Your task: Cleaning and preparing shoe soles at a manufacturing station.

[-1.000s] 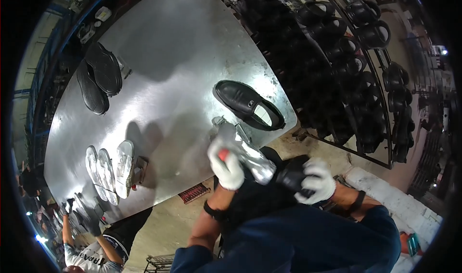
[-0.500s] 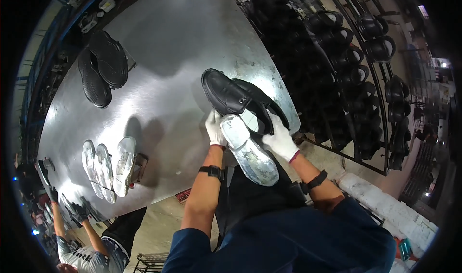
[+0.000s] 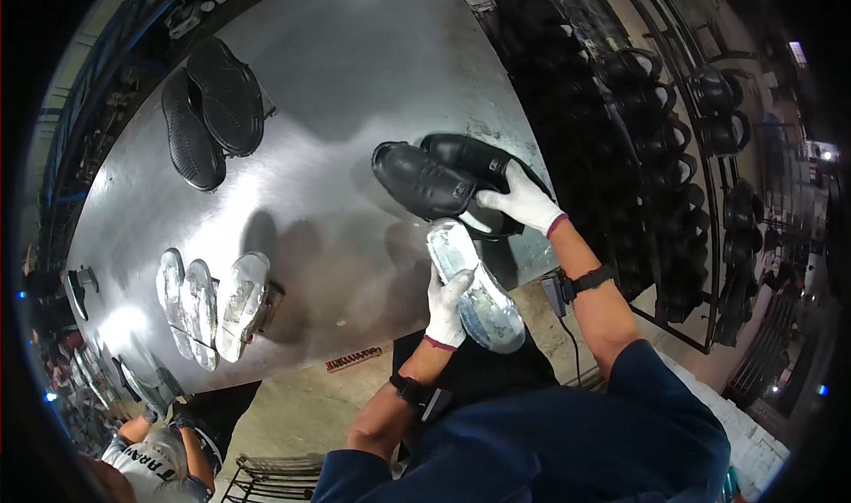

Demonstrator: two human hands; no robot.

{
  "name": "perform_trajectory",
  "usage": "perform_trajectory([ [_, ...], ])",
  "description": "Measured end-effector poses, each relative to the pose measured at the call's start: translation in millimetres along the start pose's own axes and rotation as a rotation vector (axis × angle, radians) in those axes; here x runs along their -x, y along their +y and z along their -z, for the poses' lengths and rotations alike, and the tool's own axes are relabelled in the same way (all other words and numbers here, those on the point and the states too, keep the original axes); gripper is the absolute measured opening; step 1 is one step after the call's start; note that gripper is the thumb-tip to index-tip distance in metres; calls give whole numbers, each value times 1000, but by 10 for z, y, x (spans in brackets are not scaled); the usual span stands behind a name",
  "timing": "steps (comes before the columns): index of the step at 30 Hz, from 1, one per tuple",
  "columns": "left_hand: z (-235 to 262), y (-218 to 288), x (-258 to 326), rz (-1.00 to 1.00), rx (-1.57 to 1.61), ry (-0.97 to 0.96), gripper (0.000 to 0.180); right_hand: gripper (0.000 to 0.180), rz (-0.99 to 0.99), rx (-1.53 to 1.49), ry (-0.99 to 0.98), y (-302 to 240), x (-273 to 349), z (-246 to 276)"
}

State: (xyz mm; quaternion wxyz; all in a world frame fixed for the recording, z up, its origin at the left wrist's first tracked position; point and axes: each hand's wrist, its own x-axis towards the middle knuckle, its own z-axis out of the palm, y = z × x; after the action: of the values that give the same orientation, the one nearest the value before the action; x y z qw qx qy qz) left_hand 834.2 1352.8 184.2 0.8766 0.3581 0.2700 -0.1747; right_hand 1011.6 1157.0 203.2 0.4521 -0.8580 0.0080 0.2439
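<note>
A steel table (image 3: pixel 355 69) fills the upper left and centre of the frame, and a dark rack (image 3: pixel 674 148) of black shoes runs down the right. Your right hand (image 3: pixel 525 203), gloved white, rests with fingers spread on two black shoes (image 3: pixel 424 179) at the table's right edge; whether it grips them you cannot tell. Your left hand (image 3: pixel 446 304), also gloved, is closed around a pale silvery sole (image 3: pixel 479 290) just below those shoes, over the table's edge. Two black soles (image 3: pixel 211 113) lie at upper left, three pale soles (image 3: pixel 211 301) at lower left. A small red label (image 3: pixel 353 358) lies on the floor below the table.
</note>
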Motion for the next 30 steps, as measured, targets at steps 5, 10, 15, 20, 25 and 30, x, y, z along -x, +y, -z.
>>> perform_trajectory([
  [5,263,369,-284,-173,345,96,67,102,-209,251,72,-540,-358,-332],
  [10,458,1332,-326,-324,387,235,66,59,-1,518,54,-554,-575,-621],
  [15,763,1643,-502,-432,248,423,73,29,-46,605,78,-326,-583,-704],
  [20,1089,1779,-355,-305,394,91,74,22,98,292,246,-195,-733,-459],
  [25,1166,1690,-337,-472,101,526,78,30,-48,109,679,-60,-1397,1078],
  [30,1006,1949,-143,-467,56,337,79,47,-357,-52,810,360,-2959,2602],
])
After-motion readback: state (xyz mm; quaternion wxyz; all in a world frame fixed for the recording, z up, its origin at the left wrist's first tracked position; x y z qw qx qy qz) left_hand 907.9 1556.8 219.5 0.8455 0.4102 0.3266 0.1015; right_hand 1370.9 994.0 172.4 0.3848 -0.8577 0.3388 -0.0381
